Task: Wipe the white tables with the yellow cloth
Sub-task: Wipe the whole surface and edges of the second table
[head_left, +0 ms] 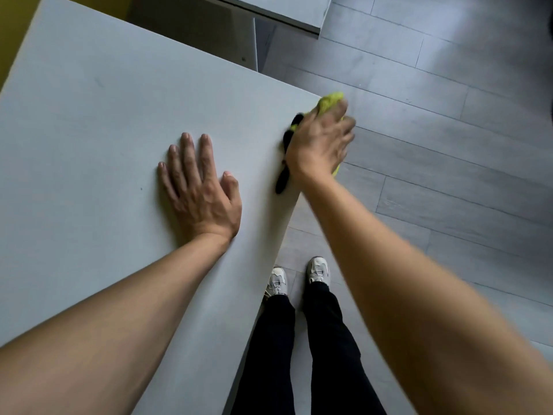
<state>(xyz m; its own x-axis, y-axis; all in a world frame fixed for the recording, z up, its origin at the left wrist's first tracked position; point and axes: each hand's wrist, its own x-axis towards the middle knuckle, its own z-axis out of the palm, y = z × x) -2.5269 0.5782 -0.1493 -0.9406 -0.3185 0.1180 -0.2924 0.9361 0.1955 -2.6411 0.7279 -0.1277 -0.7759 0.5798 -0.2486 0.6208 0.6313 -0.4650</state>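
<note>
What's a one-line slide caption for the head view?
Right hand wipes the white table edge with the yellow cloth while the left hand rests flat on top.

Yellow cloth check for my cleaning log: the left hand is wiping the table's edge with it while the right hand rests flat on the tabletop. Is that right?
Not quite: the hands are swapped. In the head view the right hand holds the yellow cloth at the white table edge, while the left hand rests flat on the tabletop.

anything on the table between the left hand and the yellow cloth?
No. In the head view only bare white table separates the flat left hand from the yellow cloth, held by the right hand at the table's edge.
</note>
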